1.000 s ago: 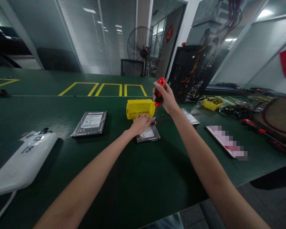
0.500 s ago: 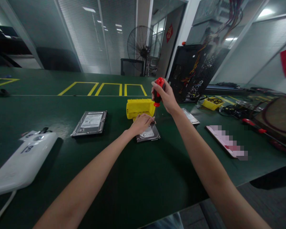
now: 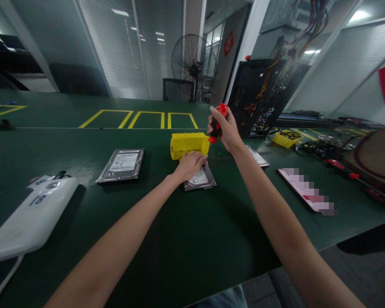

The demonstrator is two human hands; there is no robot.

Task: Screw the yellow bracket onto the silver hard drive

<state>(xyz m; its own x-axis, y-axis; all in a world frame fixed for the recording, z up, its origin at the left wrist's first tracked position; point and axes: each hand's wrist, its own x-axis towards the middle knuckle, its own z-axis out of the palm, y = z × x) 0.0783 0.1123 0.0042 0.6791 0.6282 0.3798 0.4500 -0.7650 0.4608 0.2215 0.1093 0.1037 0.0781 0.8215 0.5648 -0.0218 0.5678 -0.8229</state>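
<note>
A red and black screwdriver (image 3: 215, 128) is gripped by its handle in my right hand (image 3: 226, 128). It tilts, with its shaft pointing down toward the far right part of a silver hard drive (image 3: 200, 179). My left hand (image 3: 190, 166) rests over the left and far part of that drive, fingers pressed together near the screwdriver's tip. What those fingertips hold, if anything, is too small to tell. Just beyond them a yellow plastic bin (image 3: 188, 143) lies with its opening facing me.
Another hard drive (image 3: 122, 164) lies to the left, a third (image 3: 258, 156) behind my right forearm. A white device (image 3: 35, 218) is at far left, a pink phone (image 3: 301, 190) at right. Farther back stand an open computer case (image 3: 250, 98) and a small yellow tray (image 3: 286, 139).
My right hand has shifted slightly right, and the screwdriver's handle now leans more to the right. My left hand has barely moved on the drive.
</note>
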